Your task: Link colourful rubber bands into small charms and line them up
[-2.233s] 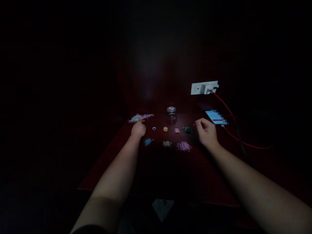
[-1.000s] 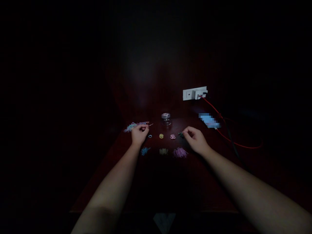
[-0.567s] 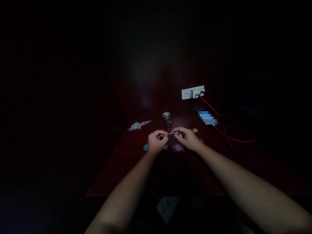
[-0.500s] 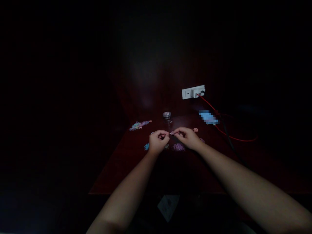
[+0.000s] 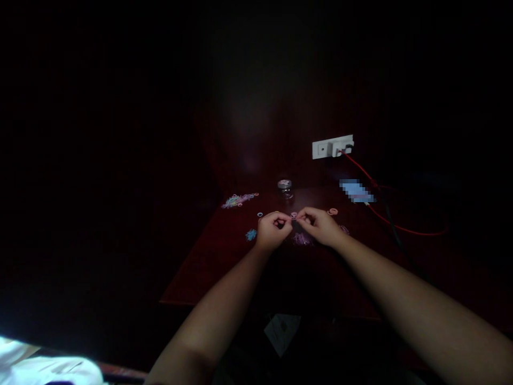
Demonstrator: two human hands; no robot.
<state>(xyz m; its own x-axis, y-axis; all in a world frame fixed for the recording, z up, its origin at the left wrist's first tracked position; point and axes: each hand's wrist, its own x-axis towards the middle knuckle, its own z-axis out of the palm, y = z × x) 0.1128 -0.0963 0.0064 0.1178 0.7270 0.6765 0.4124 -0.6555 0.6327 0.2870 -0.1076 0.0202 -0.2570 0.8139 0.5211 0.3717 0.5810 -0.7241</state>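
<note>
My left hand is closed in a pinch, its fingertips at a small pinkish-purple rubber band. From the other side my right hand pinches at the same band, the two sets of fingertips almost meeting. Below them on the dark red table lies a pile of purple rubber bands. A small blue pile of rubber bands sits left of my left hand, with a single blue band behind it. Orange bands lie just beyond my right hand, and a few purple ones show beside its wrist.
A mixed heap of pastel bands lies at the table's back left. A small lidded clear jar stands behind my hands. On the right are a blurred-out phone-like object, a red cable and a wall socket with plugs.
The whole view has shifted, so things sit further right, and a bright white patch shows at the lower left. My fingertips have drawn slightly apart around the band, which shows more plainly.
</note>
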